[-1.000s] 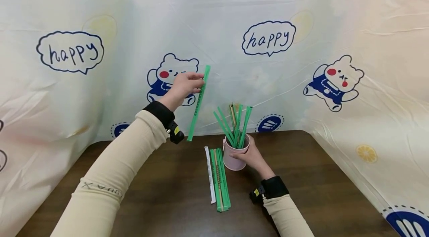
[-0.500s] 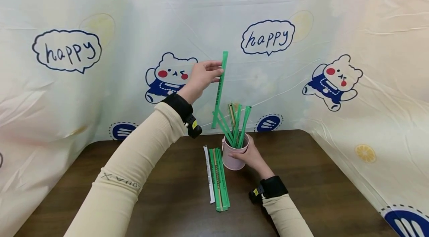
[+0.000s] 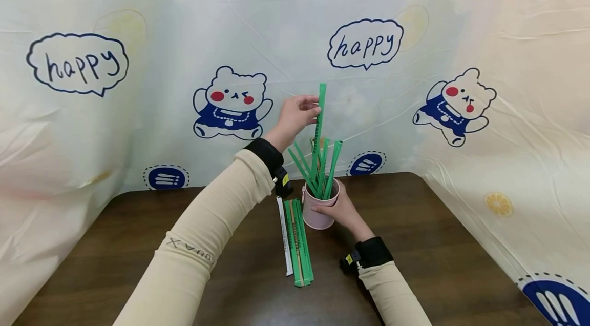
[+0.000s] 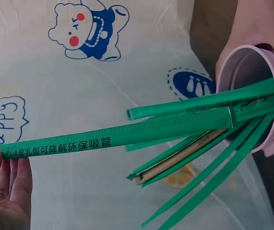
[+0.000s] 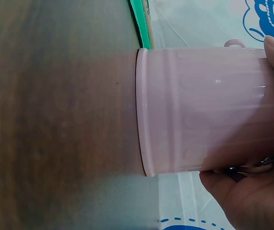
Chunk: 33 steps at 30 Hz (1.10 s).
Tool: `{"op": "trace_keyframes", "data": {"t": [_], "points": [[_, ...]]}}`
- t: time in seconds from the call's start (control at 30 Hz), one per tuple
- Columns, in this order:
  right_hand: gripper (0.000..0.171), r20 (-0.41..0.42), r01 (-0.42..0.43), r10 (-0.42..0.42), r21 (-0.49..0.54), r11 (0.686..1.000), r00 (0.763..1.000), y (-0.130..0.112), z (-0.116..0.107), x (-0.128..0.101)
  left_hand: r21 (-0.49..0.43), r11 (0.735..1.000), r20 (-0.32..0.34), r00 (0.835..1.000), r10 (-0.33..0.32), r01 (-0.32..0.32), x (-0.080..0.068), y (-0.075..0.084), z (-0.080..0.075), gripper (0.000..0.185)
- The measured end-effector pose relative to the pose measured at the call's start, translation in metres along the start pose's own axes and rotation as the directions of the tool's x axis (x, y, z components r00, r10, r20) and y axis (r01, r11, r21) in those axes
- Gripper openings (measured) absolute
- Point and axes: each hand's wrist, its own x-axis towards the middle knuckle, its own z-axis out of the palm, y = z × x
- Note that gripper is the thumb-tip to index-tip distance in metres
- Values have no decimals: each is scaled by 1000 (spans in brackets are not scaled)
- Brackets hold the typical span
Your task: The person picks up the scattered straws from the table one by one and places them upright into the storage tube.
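My left hand (image 3: 295, 120) pinches a green-wrapped drinking straw (image 3: 319, 128) near its top end. The straw hangs nearly upright over a small pink bucket (image 3: 317, 217). In the left wrist view its lower end overlaps the straws by the bucket mouth; whether it is inside I cannot tell. Several green-wrapped straws (image 4: 189, 106) lean out of the bucket, and a tan strip (image 4: 189, 155) shows among them. My right hand (image 3: 344, 210) grips the bucket's side, thumb toward the front, and the bucket stands on the table. The right wrist view shows fingers around the pink wall (image 5: 209, 110).
Left of the bucket, several green-wrapped straws (image 3: 303, 244) lie side by side on the dark wooden table (image 3: 221, 264). Beside them lies one white-wrapped straw (image 3: 284, 236). A printed cloth (image 3: 369, 100) hangs behind the table.
My left hand has carried the straw rightward, rising and then lowering it, from left of the bucket to over its mouth. My right hand keeps its grip on the bucket.
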Motion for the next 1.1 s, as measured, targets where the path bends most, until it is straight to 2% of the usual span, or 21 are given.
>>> {"op": "trace_keyframes", "data": {"t": [0.1,0.3,0.43,0.6,0.77,0.97,1.1], "points": [[94,12,18,-18,-4,1000,1000,-2,0,1,-3,1000,-2,1000,-20,20,-1,-10,4,37],[98,41,-40,40,11,999,998,-10,0,2,30,998,-13,999,-47,47,-4,-33,12,35],[100,41,-62,61,17,998,997,-7,2,2,68,996,5,998,-61,61,-7,-51,19,34],[96,20,-20,20,-1,1000,1000,0,3,2,119,990,44,996,-78,73,-13,-69,29,34],[92,32,43,-43,-1,999,999,2,1,3,170,982,52,994,-93,83,-18,-83,34,34],[90,30,65,-65,3,998,997,1,-2,5,181,980,75,992,-102,87,-20,-98,38,34],[90,34,68,-68,-10,998,997,1,-3,5,221,972,83,992,-98,77,-22,-106,40,32]]}}
